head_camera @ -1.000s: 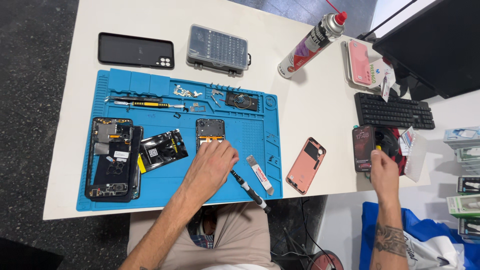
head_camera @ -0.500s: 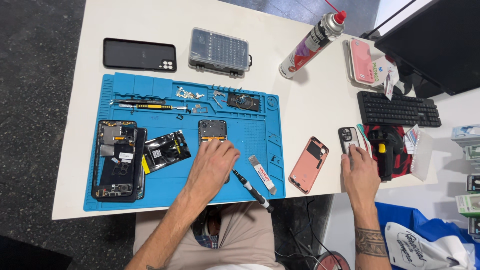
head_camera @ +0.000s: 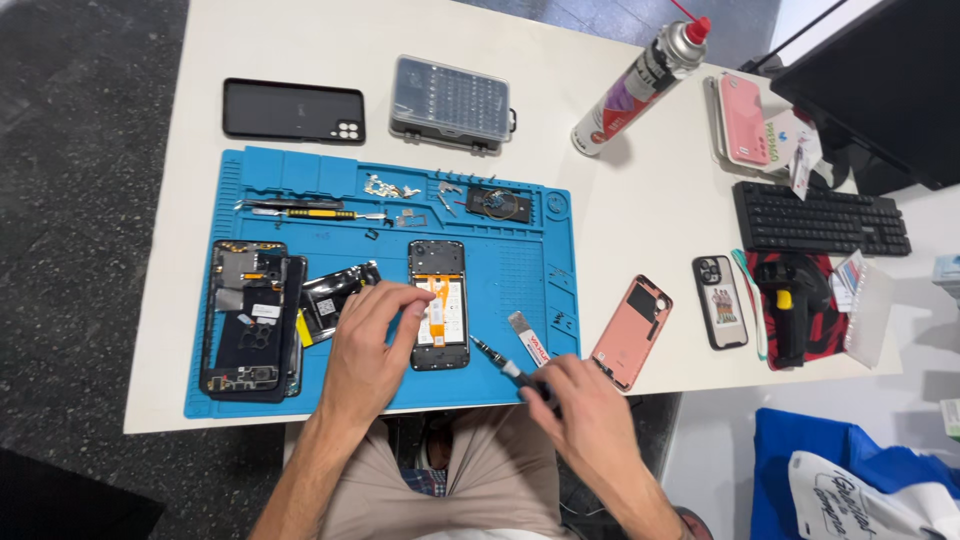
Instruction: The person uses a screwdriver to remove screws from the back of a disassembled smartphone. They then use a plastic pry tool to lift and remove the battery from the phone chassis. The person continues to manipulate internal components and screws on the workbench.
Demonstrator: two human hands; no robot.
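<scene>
An opened phone (head_camera: 438,303) with an orange flex strip inside lies on the blue repair mat (head_camera: 520,270). My left hand (head_camera: 368,345) rests on the mat with its fingertips touching the phone's left edge. My right hand (head_camera: 585,410) grips a black screwdriver (head_camera: 500,362) at the mat's front edge, its tip pointing toward the phone's lower right corner. A flat metal pry tool (head_camera: 529,337) lies just beyond the screwdriver.
A disassembled black phone frame (head_camera: 247,318) and a loose board (head_camera: 335,297) lie left on the mat; small parts and tweezers (head_camera: 300,211) at its back. Around it: black phone (head_camera: 293,110), bit case (head_camera: 450,103), spray can (head_camera: 636,83), pink back cover (head_camera: 632,331), cased phone (head_camera: 720,301), keyboard (head_camera: 820,219).
My right hand left the phone at the right of the table and came back to take the screwdriver. My left hand slid off the opened phone, uncovering it.
</scene>
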